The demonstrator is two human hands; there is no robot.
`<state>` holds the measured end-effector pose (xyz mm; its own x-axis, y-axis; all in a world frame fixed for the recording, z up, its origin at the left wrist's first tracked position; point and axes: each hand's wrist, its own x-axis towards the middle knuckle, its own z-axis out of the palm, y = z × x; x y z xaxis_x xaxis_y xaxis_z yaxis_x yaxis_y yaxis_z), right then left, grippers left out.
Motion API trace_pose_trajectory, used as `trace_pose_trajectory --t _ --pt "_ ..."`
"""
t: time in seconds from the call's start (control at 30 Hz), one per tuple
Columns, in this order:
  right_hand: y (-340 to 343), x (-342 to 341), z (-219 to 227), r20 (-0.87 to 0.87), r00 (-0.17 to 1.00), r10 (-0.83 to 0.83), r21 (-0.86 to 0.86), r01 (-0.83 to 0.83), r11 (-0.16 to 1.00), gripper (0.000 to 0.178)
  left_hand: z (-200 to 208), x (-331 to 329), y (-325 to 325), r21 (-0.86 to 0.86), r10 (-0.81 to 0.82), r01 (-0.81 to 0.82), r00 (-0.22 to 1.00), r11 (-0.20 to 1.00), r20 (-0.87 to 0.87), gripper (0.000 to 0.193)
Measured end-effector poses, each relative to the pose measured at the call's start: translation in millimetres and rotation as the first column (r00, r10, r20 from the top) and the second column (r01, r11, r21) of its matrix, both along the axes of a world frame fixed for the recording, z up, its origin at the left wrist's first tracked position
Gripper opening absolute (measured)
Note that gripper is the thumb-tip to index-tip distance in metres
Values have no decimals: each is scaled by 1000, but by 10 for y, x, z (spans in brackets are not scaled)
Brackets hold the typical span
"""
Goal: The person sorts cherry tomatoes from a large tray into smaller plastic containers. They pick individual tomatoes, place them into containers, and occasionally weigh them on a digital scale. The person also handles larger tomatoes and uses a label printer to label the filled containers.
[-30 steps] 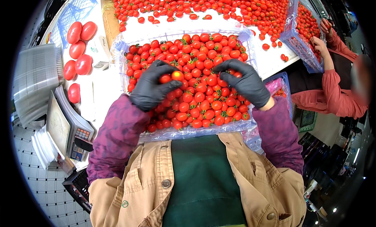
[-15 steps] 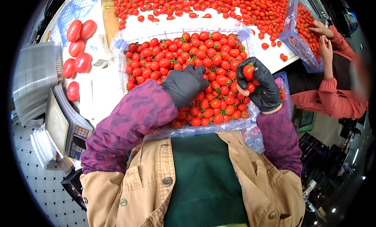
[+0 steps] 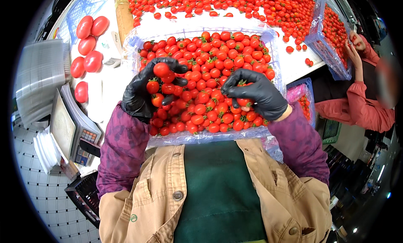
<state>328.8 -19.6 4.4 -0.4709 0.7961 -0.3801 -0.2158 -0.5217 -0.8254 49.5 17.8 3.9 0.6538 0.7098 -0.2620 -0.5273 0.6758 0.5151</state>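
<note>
Over a blue crate (image 3: 275,54) lined with clear plastic and heaped with red cherry tomatoes (image 3: 210,75), both my hands wear black gloves. My left hand (image 3: 140,92) is turned up at the crate's left side, its fingers curled round several cherry tomatoes (image 3: 161,70), some with green stems. On the right, my right hand (image 3: 260,96) points inward with thumb and fingers closed on a cherry tomato (image 3: 245,85), low over the heap. The fingers hide part of that tomato.
Loose tomatoes (image 3: 235,1) cover the far table. A co-worker's hands (image 3: 357,45) are at another tomato crate (image 3: 323,37) on the right. Red oval objects (image 3: 93,61) lie on the left, near clear plastic trays (image 3: 40,79) and a scale (image 3: 86,125).
My left hand has swung left and turned up, now showing several tomatoes in it. My right hand has moved left and rolled over, palm down. The co-worker's hands have shifted slightly.
</note>
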Motion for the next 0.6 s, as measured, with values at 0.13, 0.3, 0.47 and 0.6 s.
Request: trace_pose_trajectory --t 0.13,0.3,0.47,0.6 --pt "-2 -132 -242 747 658 -95 576 -568 588 23 -49 66 -102 177 42 43 892 983 -451 19" --pt "28 -261 -187 926 335 -172 376 -831 410 27 -197 431 -352 457 435 664 214 592 -874 29" --pt "-5 -110 -181 730 675 -113 561 -496 663 19 -118 626 -390 342 515 815 63 468 -855 33" --pt "35 172 70 -64 998 -27 -101 20 995 25 -155 289 -344 570 310 338 582 749 -752 29"
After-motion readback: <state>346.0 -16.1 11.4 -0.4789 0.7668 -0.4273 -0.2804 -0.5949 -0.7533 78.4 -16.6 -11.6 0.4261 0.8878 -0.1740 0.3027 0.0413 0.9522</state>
